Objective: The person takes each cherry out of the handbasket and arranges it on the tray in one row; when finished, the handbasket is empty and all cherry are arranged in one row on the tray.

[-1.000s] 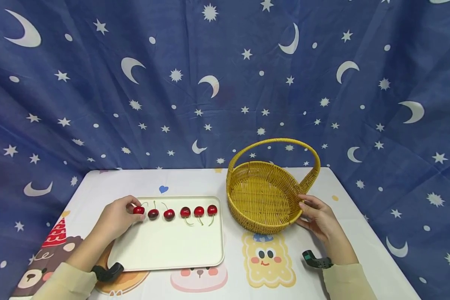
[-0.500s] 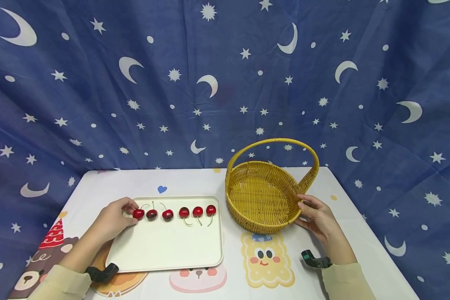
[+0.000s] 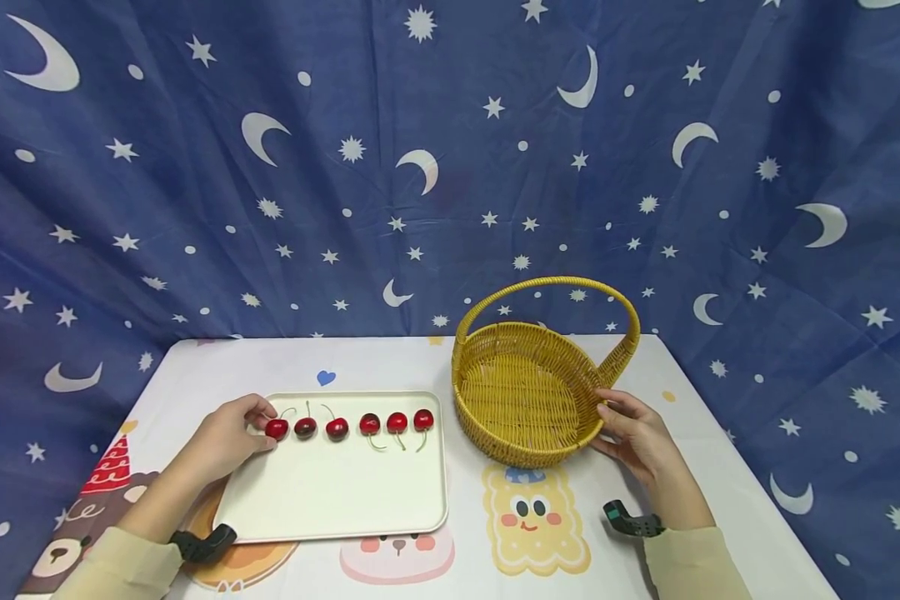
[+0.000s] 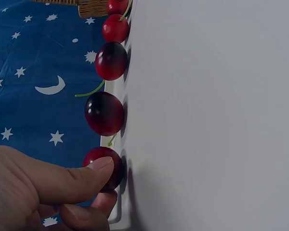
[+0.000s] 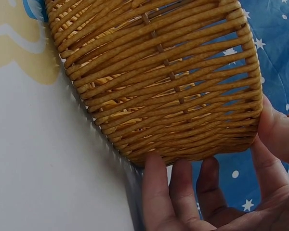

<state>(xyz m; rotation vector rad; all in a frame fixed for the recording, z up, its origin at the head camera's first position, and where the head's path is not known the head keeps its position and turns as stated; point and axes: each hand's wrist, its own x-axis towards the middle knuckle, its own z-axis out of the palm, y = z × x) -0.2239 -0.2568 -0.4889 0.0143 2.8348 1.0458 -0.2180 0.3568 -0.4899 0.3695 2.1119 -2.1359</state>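
Note:
My left hand (image 3: 228,439) is at the tray's left end, pinching the leftmost red cherry (image 3: 276,429). In the left wrist view a fingertip lies over that cherry (image 4: 106,168), and part of the grip is hidden behind it. Several stemmed cherries (image 3: 337,429) lie in a row along the far side of the cream tray (image 3: 330,500). On the right, my right hand (image 3: 637,437) holds the rim of a yellow wicker basket (image 3: 525,400). The right wrist view has fingertips against the lower part of the basket's woven side (image 5: 159,82).
The basket's tall handle (image 3: 543,282) arches above it. A white tablecloth (image 3: 390,358) with cartoon prints covers the table. Behind it hangs a blue curtain (image 3: 450,233) with moons and stars. Black wrist devices (image 3: 204,546) sit on both wrists.
My left hand has drawn back slightly to the left, so more of the leftmost cherry shows. My right hand and the basket have stayed in place.

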